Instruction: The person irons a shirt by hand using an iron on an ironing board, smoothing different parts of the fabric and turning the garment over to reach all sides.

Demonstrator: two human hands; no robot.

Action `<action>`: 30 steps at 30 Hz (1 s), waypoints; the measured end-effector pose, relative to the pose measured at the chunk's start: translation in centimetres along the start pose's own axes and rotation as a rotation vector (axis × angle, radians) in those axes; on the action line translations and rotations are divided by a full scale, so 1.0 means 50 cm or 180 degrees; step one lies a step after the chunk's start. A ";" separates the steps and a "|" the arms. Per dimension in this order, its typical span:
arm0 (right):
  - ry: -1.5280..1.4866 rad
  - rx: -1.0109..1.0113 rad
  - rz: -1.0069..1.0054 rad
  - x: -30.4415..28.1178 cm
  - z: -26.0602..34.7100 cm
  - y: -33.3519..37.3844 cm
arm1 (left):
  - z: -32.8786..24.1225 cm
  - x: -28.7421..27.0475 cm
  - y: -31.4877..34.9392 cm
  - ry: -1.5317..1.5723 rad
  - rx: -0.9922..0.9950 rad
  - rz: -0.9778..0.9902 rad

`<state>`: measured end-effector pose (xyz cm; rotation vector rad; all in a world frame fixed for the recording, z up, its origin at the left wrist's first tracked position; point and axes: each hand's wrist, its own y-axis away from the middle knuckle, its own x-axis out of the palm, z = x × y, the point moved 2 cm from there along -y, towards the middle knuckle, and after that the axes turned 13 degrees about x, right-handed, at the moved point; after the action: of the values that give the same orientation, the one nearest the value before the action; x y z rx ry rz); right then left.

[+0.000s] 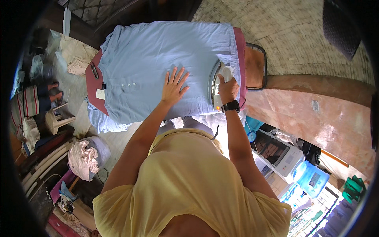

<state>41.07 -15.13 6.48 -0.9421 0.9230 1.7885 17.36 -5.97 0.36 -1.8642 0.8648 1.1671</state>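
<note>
Pressing the light blue shirt (150, 55) seems to be the step in hand: it lies spread out, buttons (128, 85) toward the left, with the iron (216, 87) on the cloth near its right end. The right hand (229, 91) has its fingers curled around the iron's handle, while the left hand (173, 87) rests palm down, fingers spread, gripping nothing; the next move likely calls for gliding the iron along the cloth, clear of those fingers, without slipping off the maroon ironing board (240, 47) underneath.
</note>
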 end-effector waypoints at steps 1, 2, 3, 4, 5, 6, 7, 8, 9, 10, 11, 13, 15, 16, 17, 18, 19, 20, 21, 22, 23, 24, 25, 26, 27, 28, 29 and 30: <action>0.0066 -0.0103 -0.0101 -0.006 0.011 -0.001 | -0.003 -0.002 -0.001 -0.0007 -0.0011 0.0006; 0.0143 -0.0197 -0.0213 -0.012 0.024 -0.009 | -0.007 -0.003 -0.002 0.0001 -0.0013 0.0010; 0.0223 -0.0293 -0.0323 -0.017 0.037 -0.021 | -0.009 -0.004 -0.005 0.0019 0.0021 -0.0010; 0.0172 -0.0366 -0.0233 -0.019 0.050 -0.041 | -0.011 -0.006 -0.011 0.0031 0.0053 -0.0024; 0.0070 -0.0620 -0.0053 -0.022 0.069 -0.061 | -0.011 -0.010 -0.008 0.0034 0.0067 -0.0030; 0.0097 -0.0634 0.0104 -0.042 0.069 -0.081 | -0.009 -0.016 -0.001 0.0319 0.0009 -0.0218; 0.0118 -0.0675 0.0275 -0.078 0.091 -0.091 | 0.001 -0.026 0.008 0.0583 -0.0071 -0.0418; -0.0184 -0.0882 -0.0135 -0.092 0.061 -0.131 | 0.010 -0.037 0.003 0.0878 -0.0088 -0.0635; -0.0222 -0.0928 -0.0283 -0.115 0.038 -0.175 | 0.026 -0.056 0.016 0.0819 -0.0192 -0.0829; -0.0257 -0.0966 -0.0436 -0.137 0.012 -0.219 | 0.044 -0.078 0.043 0.0764 -0.0295 -0.1011; 0.0051 -0.0789 -0.0401 -0.166 0.003 -0.253 | 0.061 -0.098 0.078 0.0703 -0.0423 -0.1174; 0.0763 -0.0453 -0.0382 -0.220 -0.005 -0.315 | 0.095 -0.132 0.145 0.0434 -0.0969 -0.1472; 0.0859 -0.0439 -0.0415 -0.227 -0.058 -0.422 | 0.114 -0.165 0.187 0.0244 -0.1193 -0.1665; 0.0899 -0.0457 -0.0429 -0.220 -0.081 -0.470 | 0.125 -0.178 0.205 0.0131 -0.1317 -0.1776; 0.0798 -0.0558 -0.0484 -0.213 -0.096 -0.502 | 0.136 -0.183 0.227 0.0116 -0.1479 -0.1837; 0.0696 -0.0659 -0.0529 -0.205 -0.112 -0.526 | 0.144 -0.185 0.251 0.0097 -0.1647 -0.1894; 0.0591 -0.0758 -0.0556 -0.191 -0.115 -0.532 | 0.148 -0.186 0.277 0.0068 -0.1820 -0.1942; 0.0444 -0.0721 -0.0406 -0.180 -0.106 -0.524 | 0.148 -0.192 0.299 -0.0193 -0.1782 -0.1911; 0.0305 -0.0674 -0.0258 -0.177 -0.101 -0.515 | 0.149 -0.196 0.321 -0.0284 -0.1855 -0.1880; -0.0146 -0.0833 -0.0147 -0.190 -0.086 -0.483 | 0.148 -0.198 0.331 -0.0332 -0.1898 -0.1856; 0.0035 -0.0729 -0.0217 -0.176 -0.092 -0.497 | 0.146 -0.198 0.339 -0.0375 -0.1936 -0.1830; 0.0217 -0.0621 -0.0291 -0.161 -0.103 -0.513 | 0.143 -0.198 0.347 -0.0405 -0.1971 -0.1828; 0.0403 -0.0515 -0.0366 -0.155 -0.100 -0.514 | 0.138 -0.200 0.354 -0.0431 -0.2011 -0.1824; 0.0527 -0.0378 -0.0358 -0.153 -0.101 -0.514 | 0.132 -0.200 0.360 -0.0456 -0.2048 -0.1818; 0.0521 -0.0371 -0.0328 -0.154 -0.101 -0.515 | 0.128 -0.198 0.363 -0.0405 -0.2064 -0.1862; 0.0515 -0.0368 -0.0294 -0.156 -0.099 -0.514 | 0.126 -0.195 0.367 -0.0358 -0.2084 -0.1906; 0.0507 -0.0382 -0.0243 -0.153 -0.094 -0.511 | 0.125 -0.193 0.377 -0.0330 -0.2120 -0.1953; 0.0318 -0.0669 -0.0204 -0.155 -0.093 -0.503 | 0.123 -0.184 0.386 -0.0278 -0.2192 -0.1932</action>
<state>67.73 -13.68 6.26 -1.1901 0.7670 1.8218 -4.65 -8.64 2.35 -2.3461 -0.2135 1.2045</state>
